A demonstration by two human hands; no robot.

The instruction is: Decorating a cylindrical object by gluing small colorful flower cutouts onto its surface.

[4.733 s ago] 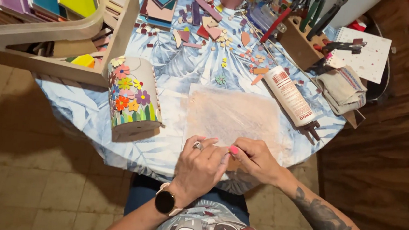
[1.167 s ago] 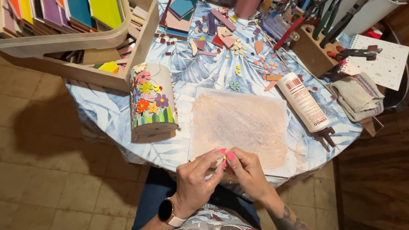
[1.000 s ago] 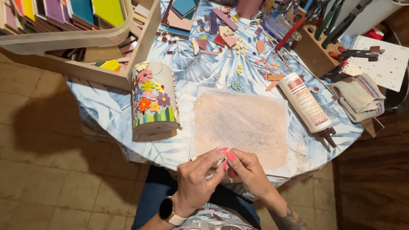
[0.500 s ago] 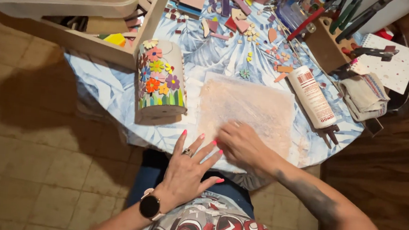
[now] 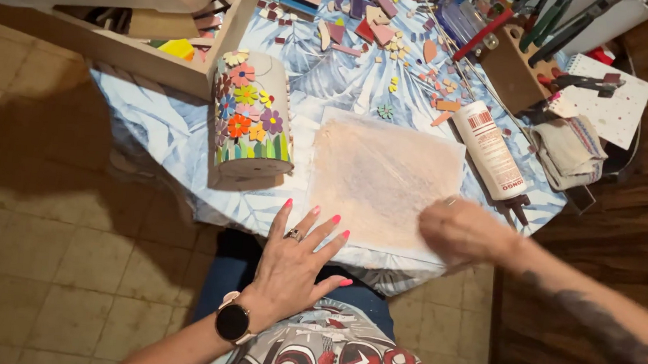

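On table edge, L hand (image 5: pixel 298 259) flat, fingers spread, empty, tips just short of paper sheet (image 5: pixel 381 181). R hand (image 5: pixel 456 231) blurred over sheet's near-right corner; finger state can't tell. Flower-covered jar (image 5: pixel 251 121) lies just left of sheet, glue bottle (image 5: pixel 489 150) to its right.

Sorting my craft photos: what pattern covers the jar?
Multicoloured mosaic flowers above green blades on the jar, head view.

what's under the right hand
The right hand, blurred, lies over the near right corner of the pale sheet on the blue leaf-patterned tablecloth. Whatever sits directly beneath its palm or fingers is covered.
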